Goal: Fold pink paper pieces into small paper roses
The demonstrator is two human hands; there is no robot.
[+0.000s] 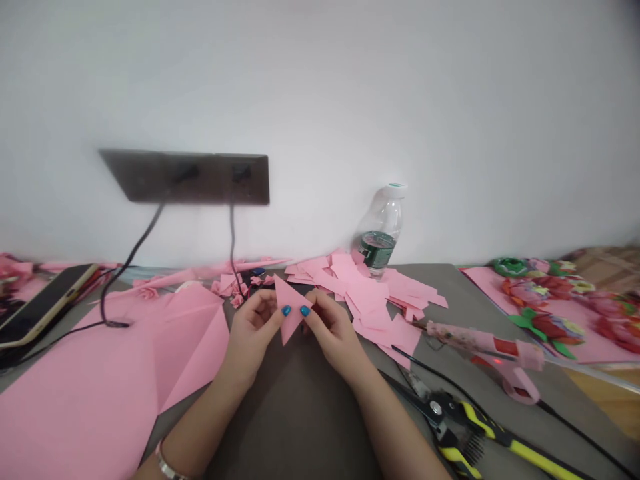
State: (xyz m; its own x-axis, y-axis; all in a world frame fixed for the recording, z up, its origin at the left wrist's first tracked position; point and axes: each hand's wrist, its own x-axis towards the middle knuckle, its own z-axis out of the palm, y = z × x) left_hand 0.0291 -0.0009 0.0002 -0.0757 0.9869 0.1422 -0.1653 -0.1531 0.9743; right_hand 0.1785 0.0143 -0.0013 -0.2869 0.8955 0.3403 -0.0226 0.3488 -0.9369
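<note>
A small folded piece of pink paper [289,309] is held up above the grey table [305,407] between both hands. My left hand [255,328] pinches its left edge, thumb on top. My right hand [330,327] pinches its right edge the same way. Both thumbnails are painted blue. A bracelet sits on my left wrist. Just behind the hands lies a heap of cut pink paper squares [370,293].
Large pink sheets [100,373] cover the left. A phone [40,303] lies far left, cables run to a wall socket plate [190,177]. A water bottle [381,230] stands by the wall. A pink glue gun [485,347], yellow-handled cutters [465,427] and paper flowers [560,313] lie right.
</note>
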